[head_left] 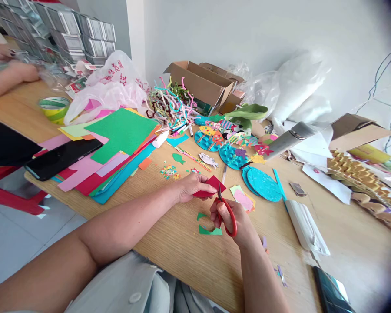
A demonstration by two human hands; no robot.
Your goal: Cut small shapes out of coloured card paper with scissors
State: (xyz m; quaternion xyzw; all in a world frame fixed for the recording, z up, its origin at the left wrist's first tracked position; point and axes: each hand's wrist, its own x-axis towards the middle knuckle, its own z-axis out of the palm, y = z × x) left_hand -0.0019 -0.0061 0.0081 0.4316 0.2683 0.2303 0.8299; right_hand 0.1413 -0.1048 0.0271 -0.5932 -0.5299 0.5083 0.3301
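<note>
My left hand pinches a small red piece of paper just above the wooden table. My right hand grips red-handled scissors, whose blades point up into the red paper's edge. Green paper scraps lie on the table just below both hands. A small pile of pink and yellow paper squares sits just right of the scissors.
A stack of coloured foam sheets with a black phone lies left. Teal paper discs with cut-out fish, pipe cleaners, cardboard boxes and a white case fill the far side. Another person's arm rests top left.
</note>
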